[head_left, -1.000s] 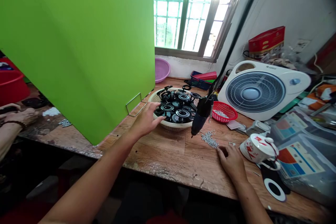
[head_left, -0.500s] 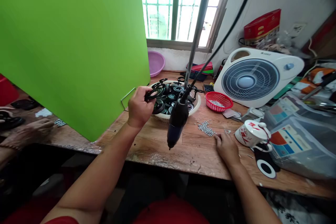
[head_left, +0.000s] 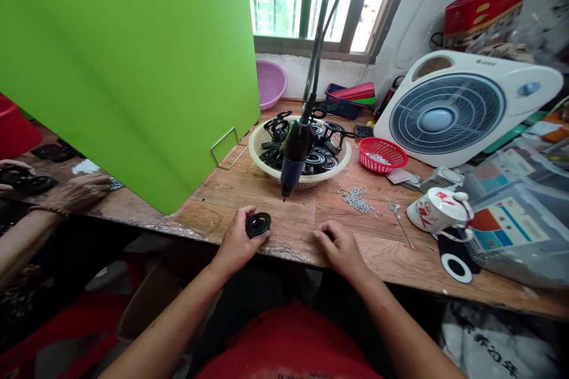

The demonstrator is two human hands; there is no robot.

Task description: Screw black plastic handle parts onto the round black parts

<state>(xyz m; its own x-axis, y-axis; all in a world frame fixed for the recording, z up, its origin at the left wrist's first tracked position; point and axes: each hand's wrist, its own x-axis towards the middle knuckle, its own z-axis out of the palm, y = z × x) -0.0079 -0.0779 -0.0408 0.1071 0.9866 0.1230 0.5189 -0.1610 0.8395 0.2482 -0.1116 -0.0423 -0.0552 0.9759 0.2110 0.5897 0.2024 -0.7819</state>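
My left hand [head_left: 235, 243] grips a black round plastic part [head_left: 258, 225] with a ring-shaped top, just above the table's front edge. My right hand [head_left: 344, 251] is closed near the same edge, thumb and fingers together; whatever it may pinch is too small to make out. Between and beyond both hands hangs a dark electric screwdriver [head_left: 293, 160], bit pointing down. Behind it, a cream basket [head_left: 254, 151] is heaped with similar black round parts [head_left: 316, 157]. Small silvery screws [head_left: 357, 200] lie loose on the wood beyond my right hand.
A green board [head_left: 178, 71] stands at left, with a wire stand [head_left: 224, 148] at its base. A co-worker's hand [head_left: 82, 192] is past it. To the right are a red basket [head_left: 367, 161], a lidded mug [head_left: 427, 219], a fan [head_left: 448, 62] and plastic bins [head_left: 511, 237].
My left hand has come from the cream basket to the table's front edge with the black round part. My right hand has left the screws and moved in toward it, fingers closed.
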